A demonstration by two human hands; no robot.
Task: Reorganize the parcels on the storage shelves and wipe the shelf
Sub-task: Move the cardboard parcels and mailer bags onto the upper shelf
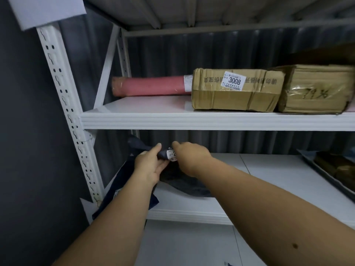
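While both hands work the lower shelf [269, 169], holding a dark soft mailer bag [184, 181] at its upper end, far left of the bay. Left hand [148, 166] curled round the bag's bunched top edge, thumb up, fingers underneath; right hand [189, 155] reaching in from the right, fingertips pinching the same edge next to the small white label [171, 154]. Neither hand open, both closed on the bag. Bag's long axis running roughly front-to-back and tilted: far end lifted up toward the back wall, near end sagging on the shelf board and partly under the right forearm. Left hand nearer the upright post [67, 104], right hand nearer the free shelf space. Second dark flat parcel [123, 194] leaning just beside the post, under the left forearm, overhanging the front lip; touching the held bag or not, cannot tell. Probably mid-lift or mid-reposition; wiping not yet started, no cloth in view. Free board lies to the right, so likely easiest direction for a shift. Obstacles: upper shelf [211, 120] edge just above the hands, limiting lift height; post and diagonal brace tight on the left. Upper level carrying a pink roll [149, 86] lying lengthwise along the back, a taped carton marked 3008 [236, 91] touching it, another taped carton [315, 89] hard against that. Dark tray-like item [326, 169] at far right of the lower shelf, well apart from the hands, contents unclear.
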